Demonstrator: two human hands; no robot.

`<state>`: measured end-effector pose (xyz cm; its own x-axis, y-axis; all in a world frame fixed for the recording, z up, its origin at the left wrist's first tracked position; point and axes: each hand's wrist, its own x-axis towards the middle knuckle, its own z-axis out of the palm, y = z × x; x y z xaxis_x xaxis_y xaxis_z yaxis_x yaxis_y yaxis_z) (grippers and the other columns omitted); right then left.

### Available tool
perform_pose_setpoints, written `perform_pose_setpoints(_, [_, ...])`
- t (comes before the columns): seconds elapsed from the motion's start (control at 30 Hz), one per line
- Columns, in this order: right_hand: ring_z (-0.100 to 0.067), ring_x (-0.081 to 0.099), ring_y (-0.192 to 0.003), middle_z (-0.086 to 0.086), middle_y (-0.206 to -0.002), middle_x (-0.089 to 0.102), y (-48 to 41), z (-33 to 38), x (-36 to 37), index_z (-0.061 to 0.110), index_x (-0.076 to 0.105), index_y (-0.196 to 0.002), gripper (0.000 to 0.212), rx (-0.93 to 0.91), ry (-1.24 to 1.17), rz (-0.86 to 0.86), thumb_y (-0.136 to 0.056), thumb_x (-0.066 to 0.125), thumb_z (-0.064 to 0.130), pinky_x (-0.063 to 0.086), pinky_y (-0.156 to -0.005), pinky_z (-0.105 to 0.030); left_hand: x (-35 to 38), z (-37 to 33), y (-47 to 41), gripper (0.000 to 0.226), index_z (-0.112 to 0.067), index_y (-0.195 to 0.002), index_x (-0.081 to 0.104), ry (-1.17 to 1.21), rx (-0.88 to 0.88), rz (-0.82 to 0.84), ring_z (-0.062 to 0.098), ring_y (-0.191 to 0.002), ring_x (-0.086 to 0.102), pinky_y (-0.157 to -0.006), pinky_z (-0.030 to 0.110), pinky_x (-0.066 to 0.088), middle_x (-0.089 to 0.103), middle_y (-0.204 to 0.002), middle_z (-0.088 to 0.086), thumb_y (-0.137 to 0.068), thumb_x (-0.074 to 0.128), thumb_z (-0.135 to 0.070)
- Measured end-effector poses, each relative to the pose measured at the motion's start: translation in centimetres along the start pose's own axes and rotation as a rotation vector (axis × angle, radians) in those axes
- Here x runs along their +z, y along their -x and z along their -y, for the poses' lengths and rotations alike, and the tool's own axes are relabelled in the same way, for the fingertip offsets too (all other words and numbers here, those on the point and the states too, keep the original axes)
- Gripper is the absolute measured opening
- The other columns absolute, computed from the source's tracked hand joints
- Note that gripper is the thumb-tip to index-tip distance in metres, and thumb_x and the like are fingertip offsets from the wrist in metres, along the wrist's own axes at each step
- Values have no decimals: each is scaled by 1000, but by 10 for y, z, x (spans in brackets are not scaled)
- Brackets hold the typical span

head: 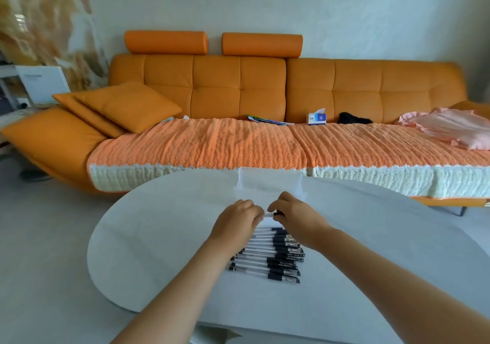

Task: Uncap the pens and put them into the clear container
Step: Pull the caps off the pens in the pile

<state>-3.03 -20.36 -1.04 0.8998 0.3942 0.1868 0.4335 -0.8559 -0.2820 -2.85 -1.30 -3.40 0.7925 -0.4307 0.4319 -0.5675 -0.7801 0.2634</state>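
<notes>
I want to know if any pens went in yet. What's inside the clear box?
No pens show inside the clear container; only the white table shows through it. Part of its near edge is hidden behind the left hand and right hand, which hold one pen.

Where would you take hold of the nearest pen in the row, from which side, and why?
Come from above and the near side: the nearest pen lies flat, crosswise, against its neighbour, so only those faces are free. Pinch the clear barrel on its left and, probably, the capped end on its right, as left hand and right hand do on the held pen.
</notes>
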Motion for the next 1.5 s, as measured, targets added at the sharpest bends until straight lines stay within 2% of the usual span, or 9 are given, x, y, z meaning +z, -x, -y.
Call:
perform_pose_setpoints(0.17, [-19,58,-93,5,-111,57,11,16,-16,23,59,-117,27,68,85,107,-105,39,36,47,-79,-32,-18,-6,1,11,-19,-103,65,47,-13,9,9,-96,50,-75,20,39,57,-96,-9,-95,58,-23])
perform_pose_setpoints(0.3, [-24,58,-97,-4,-106,61,17,25,-20,13,63,-110,28,92,168,192,-107,36,22,50,-83,-38,-28,-10,6,7,-21,-97,63,58,-32,5,7,-91,50,-70,16,33,53,-93,-12,-90,65,-20])
perform_pose_setpoints(0.53, [-23,57,-84,-2,-98,57,23,27,13,16,55,-103,17,137,80,176,-103,38,14,48,-73,-36,-13,-8,20,10,-25,-100,57,192,-95,103,8,-91,58,-73,25,48,62,-102,-12,-93,62,-30])
perform_pose_setpoints(0.73, [-27,52,-73,0,-79,54,27,14,31,21,42,-90,21,53,151,104,-107,32,30,37,-63,-37,2,-6,21,5,-23,-92,56,241,-124,136,9,-90,57,-77,29,49,61,-95,-11,-95,59,-27])
perform_pose_setpoints(0.87, [-27,48,-66,-1,-73,52,23,9,34,19,49,-103,27,26,251,74,-107,30,37,35,-58,-34,0,-2,18,6,-26,-90,56,284,-160,176,7,-85,57,-74,27,48,61,-90,-13,-94,59,-27])
perform_pose_setpoints(1.1, [-19,56,-79,2,-92,64,32,0,24,23,53,-108,29,133,-86,60,-102,37,46,46,-69,-38,0,-2,12,5,-33,-91,54,243,-160,179,5,-85,58,-76,34,52,60,-91,-14,-95,57,-31])
perform_pose_setpoints(1.2, [-21,55,-87,2,-100,54,38,-15,24,21,51,-104,15,200,-138,70,-99,37,24,47,-78,-37,2,-3,11,7,-35,-102,56,189,-172,164,7,-87,57,-77,35,52,57,-96,-16,-97,52,-32])
perform_pose_setpoints(1.3, [-23,55,-86,0,-110,42,43,-38,23,19,60,-112,31,287,-112,53,-97,36,6,46,-77,-32,6,-6,8,11,-40,-105,57,139,-160,147,8,-91,56,-78,32,50,57,-103,-16,-95,51,-39])
perform_pose_setpoints(1.5, [-17,57,-96,7,-108,61,61,-82,22,28,66,-121,28,455,-129,-46,-96,55,20,49,-85,-31,21,-23,-2,9,-36,-99,58,88,-136,154,6,-82,54,-68,28,42,59,-101,-17,-94,55,-43])
